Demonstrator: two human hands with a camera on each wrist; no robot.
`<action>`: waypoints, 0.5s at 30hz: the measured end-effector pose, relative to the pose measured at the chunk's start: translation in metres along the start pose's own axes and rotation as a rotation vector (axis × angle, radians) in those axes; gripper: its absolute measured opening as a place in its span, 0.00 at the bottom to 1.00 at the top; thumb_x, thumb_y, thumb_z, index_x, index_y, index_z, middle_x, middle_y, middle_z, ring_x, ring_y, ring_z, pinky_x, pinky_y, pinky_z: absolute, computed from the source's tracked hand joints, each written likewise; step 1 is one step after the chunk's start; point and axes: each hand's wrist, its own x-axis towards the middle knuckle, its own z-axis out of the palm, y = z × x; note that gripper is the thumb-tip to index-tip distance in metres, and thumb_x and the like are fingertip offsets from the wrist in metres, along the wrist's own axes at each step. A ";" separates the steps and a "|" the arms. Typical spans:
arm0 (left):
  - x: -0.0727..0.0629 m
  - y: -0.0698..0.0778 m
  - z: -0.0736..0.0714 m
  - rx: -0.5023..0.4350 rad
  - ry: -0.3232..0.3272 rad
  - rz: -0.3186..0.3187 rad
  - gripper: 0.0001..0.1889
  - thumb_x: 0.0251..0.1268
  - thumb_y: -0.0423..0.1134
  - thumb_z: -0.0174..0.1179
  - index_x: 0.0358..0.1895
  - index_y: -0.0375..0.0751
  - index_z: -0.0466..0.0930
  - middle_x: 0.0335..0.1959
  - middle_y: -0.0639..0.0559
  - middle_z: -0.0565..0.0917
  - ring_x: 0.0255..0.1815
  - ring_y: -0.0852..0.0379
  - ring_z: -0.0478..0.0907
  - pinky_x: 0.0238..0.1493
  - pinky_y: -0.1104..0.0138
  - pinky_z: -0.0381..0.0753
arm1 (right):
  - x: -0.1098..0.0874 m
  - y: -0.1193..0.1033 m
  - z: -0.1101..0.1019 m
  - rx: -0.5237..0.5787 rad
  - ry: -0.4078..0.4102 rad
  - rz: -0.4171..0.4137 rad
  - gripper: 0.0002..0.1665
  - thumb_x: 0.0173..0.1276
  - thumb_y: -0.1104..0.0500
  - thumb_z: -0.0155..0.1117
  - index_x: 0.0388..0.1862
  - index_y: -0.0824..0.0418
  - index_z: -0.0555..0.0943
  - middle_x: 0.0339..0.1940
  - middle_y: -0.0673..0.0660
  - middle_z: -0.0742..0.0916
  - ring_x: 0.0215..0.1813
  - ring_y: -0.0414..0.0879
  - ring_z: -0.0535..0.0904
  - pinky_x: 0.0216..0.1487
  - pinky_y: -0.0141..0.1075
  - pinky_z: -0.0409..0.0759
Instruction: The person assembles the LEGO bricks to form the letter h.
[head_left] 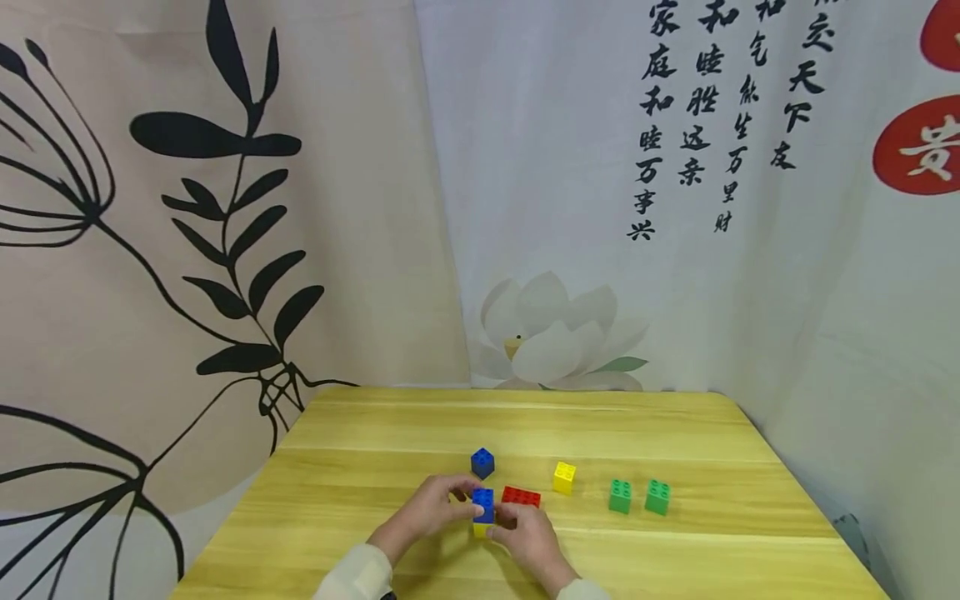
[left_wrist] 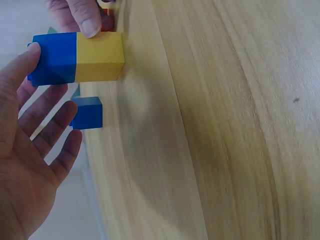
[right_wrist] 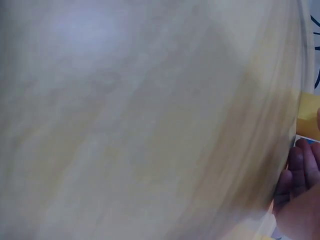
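Observation:
A blue toy building block (head_left: 483,502) sits squarely on a yellow building block (head_left: 481,531), with no gap showing between them in the left wrist view. My left hand (head_left: 433,510) pinches the blue block between thumb and index finger, its other fingers spread loosely. From the right, my right hand (head_left: 531,540) grips the yellow block, the thumb against its side; its other fingers are partly hidden. Just behind my right hand lies a red block (head_left: 521,497). Another blue block (head_left: 482,463) stands beyond the stack. Only an edge of the yellow block (right_wrist: 307,117) appears in the right wrist view.
On the wooden table (head_left: 360,433), a second yellow block (head_left: 564,477) stands right of the red one. Two green blocks (head_left: 620,495) are farther right. A printed cloth (head_left: 375,208) hangs behind the table.

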 end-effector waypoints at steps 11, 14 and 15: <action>0.006 0.007 -0.007 0.028 0.079 -0.017 0.33 0.62 0.52 0.69 0.66 0.38 0.73 0.53 0.42 0.81 0.55 0.43 0.76 0.51 0.46 0.77 | -0.004 -0.004 -0.019 0.021 0.080 0.033 0.21 0.61 0.62 0.74 0.51 0.71 0.83 0.43 0.61 0.87 0.44 0.52 0.83 0.44 0.42 0.83; 0.015 0.017 -0.011 0.017 0.115 -0.004 0.32 0.64 0.53 0.67 0.66 0.40 0.73 0.55 0.42 0.81 0.57 0.43 0.75 0.55 0.46 0.76 | -0.003 -0.005 -0.032 -0.001 0.136 0.043 0.20 0.62 0.61 0.73 0.51 0.68 0.83 0.42 0.59 0.88 0.42 0.48 0.82 0.42 0.38 0.81; 0.017 0.021 -0.011 0.017 0.125 0.000 0.32 0.65 0.53 0.66 0.67 0.41 0.73 0.56 0.43 0.80 0.57 0.43 0.75 0.56 0.46 0.76 | -0.002 -0.006 -0.038 -0.014 0.155 0.041 0.19 0.63 0.60 0.73 0.51 0.68 0.84 0.42 0.59 0.88 0.42 0.48 0.82 0.41 0.38 0.81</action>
